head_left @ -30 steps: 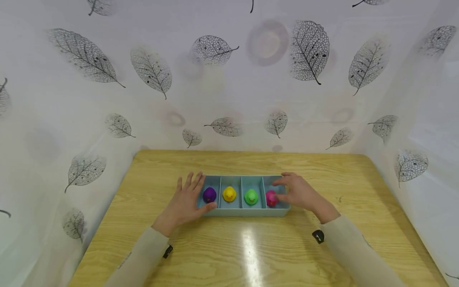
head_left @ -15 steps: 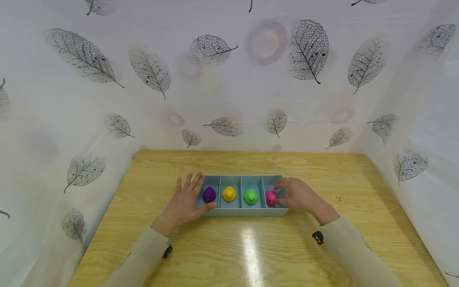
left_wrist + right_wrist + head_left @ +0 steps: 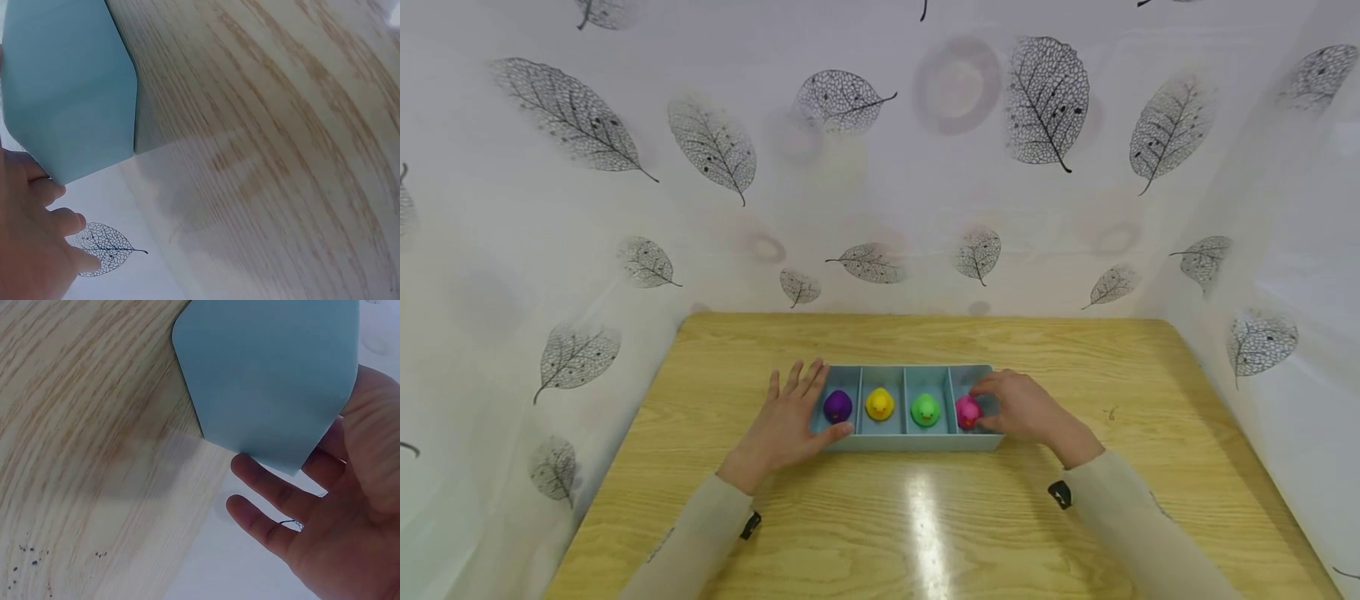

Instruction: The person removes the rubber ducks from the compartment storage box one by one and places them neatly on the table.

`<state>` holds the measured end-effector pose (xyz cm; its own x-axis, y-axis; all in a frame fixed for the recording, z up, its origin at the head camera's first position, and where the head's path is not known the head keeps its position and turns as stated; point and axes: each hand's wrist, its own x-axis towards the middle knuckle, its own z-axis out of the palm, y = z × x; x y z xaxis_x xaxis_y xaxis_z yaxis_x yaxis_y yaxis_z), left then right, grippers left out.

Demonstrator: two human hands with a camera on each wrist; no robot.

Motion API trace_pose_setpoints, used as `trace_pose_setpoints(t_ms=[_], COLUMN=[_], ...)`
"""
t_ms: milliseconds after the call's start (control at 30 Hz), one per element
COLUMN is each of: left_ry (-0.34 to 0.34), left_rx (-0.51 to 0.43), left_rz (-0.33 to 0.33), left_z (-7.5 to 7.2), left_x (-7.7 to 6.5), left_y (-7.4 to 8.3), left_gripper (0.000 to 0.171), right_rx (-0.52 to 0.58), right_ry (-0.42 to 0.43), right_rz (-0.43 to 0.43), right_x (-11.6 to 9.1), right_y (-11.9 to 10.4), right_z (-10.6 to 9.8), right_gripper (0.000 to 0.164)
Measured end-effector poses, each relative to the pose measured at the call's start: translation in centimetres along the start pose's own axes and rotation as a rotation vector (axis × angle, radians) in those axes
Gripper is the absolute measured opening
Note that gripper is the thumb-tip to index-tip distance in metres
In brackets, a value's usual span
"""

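A pale blue tray (image 3: 917, 444) with a row of compartments lies across the table. From left to right it holds a purple rubber duck (image 3: 837, 407), a yellow duck (image 3: 879, 405), a green duck (image 3: 925, 410) and a pink duck (image 3: 967, 412). My left hand (image 3: 781, 432) rests spread at the tray's left end, thumb over the front rim and fingertips by the back corner. With thumb and index finger my right hand (image 3: 1032, 410) pinches the pink duck inside the rightmost compartment. In the right wrist view, the other fingers (image 3: 269, 487) stay outside the tray's end wall (image 3: 269, 375).
The wooden table (image 3: 820, 533) runs back to a white curtain (image 3: 880, 192) printed with dark leaves, which also hangs at both sides. Cuffed sleeves (image 3: 688, 533) and dark wrist devices (image 3: 1060, 494) sit low over the tabletop.
My right hand has lowered slightly, its index finger coming down to the pink duck with the thumb at its side. The left hand and tray have stayed in place.
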<state>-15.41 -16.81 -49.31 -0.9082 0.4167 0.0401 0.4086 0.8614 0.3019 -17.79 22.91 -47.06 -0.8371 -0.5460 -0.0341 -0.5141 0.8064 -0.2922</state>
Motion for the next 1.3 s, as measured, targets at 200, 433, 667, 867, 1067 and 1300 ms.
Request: trace_pose_setpoints(t_ms=[200,433,667,867,1067,1300], left_ry=[-0.009,-0.017,-0.004,-0.002,-0.002,0.002], left_rx=[0.005,0.024,0.030,0.025,0.021,0.019], left_rz=[0.001,0.000,0.010,0.014,0.013,0.012], left_z=[0.17,0.46,0.52,0.56,0.47,0.48], left_x=[-0.01,-0.15,-0.26,-0.21,-0.18,-0.13], left_y=[-0.03,-0.09,-0.19,-0.16,-0.08,-0.04], left_gripper=[0.104,0.105,0.104,0.104,0.104,0.103], right_rx=[-0.046,-0.043,-0.045,-0.001,-0.003,-0.039], right_ry=[-0.009,-0.011,0.005,0.020,0.028,0.037], right_rz=[0.029,0.043,0.028,0.030,0.037,0.026], right_x=[0.32,0.42,0.48,0.39,0.44,0.47], right_y=[-0.44,-0.54,-0.56,-0.47,-0.54,-0.55], right_z=[0.13,0.43,0.60,0.68,0.73,0.91], right_gripper=[0.046,0.047,0.047,0.039,0.043,0.040])
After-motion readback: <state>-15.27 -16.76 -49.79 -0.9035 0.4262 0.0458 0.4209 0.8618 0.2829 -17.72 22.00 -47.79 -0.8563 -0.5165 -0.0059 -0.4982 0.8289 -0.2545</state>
